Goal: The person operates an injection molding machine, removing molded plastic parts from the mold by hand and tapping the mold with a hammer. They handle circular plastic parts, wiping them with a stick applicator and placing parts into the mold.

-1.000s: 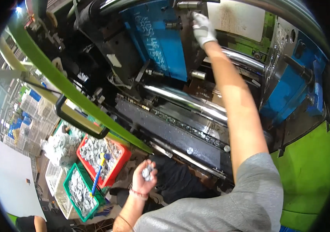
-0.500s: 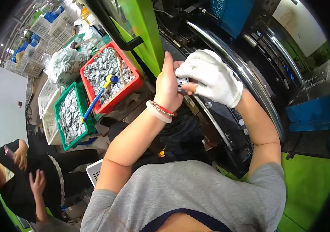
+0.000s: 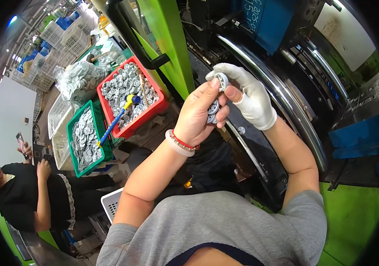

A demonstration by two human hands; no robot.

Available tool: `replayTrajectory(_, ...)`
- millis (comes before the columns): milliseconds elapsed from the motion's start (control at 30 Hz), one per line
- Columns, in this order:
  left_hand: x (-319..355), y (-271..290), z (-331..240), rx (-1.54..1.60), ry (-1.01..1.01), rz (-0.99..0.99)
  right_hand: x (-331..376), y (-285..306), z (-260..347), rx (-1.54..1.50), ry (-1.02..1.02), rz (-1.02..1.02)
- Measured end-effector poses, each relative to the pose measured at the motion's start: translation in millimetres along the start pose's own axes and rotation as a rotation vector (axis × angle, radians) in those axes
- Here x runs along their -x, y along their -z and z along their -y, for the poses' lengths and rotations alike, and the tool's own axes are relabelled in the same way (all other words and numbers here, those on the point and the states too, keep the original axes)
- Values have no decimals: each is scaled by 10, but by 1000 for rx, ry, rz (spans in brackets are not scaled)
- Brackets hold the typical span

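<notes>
Several small grey round plastic parts (image 3: 213,111) are cupped in the fingers of my bare left hand (image 3: 197,111). One more light grey round part (image 3: 221,81) is raised above them, between my left thumb and the fingers of my right hand (image 3: 255,101). A white glove covers the right hand, with its thumb bare, and its fingers are curled round that upper part. Both hands are close together in front of the machine. My left wrist carries a red beaded bracelet and a pale bangle (image 3: 178,145).
To the left, a red crate (image 3: 129,131) and a green crate (image 3: 95,166) hold many grey round parts. A blue-and-yellow hammer (image 3: 117,119) lies across them. A green machine post (image 3: 174,53) and metal rail (image 3: 282,91) stand ahead. Another person (image 3: 25,190) holds a phone at left.
My hands have opened apart slightly, uncovering the grey parts. The right hand has shifted a little down, and the upper part is now in view. The other person has raised a phone.
</notes>
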State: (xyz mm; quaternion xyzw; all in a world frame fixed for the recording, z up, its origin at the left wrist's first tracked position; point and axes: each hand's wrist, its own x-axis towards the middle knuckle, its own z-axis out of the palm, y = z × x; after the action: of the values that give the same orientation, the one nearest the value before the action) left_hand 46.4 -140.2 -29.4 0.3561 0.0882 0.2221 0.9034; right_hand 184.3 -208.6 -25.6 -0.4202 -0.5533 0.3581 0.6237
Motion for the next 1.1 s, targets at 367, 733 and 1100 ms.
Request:
replayTrajectory(367,229,341,139,32,208,-157,-313,1800,295,438,534,-726)
replayTrajectory(733,736,912,337,46,325,-478,-956,3614,-45,568,429,-899)
replayTrajectory(1100,881,1021,302,69,287,-566,-969,3418,118,1035,377,-986)
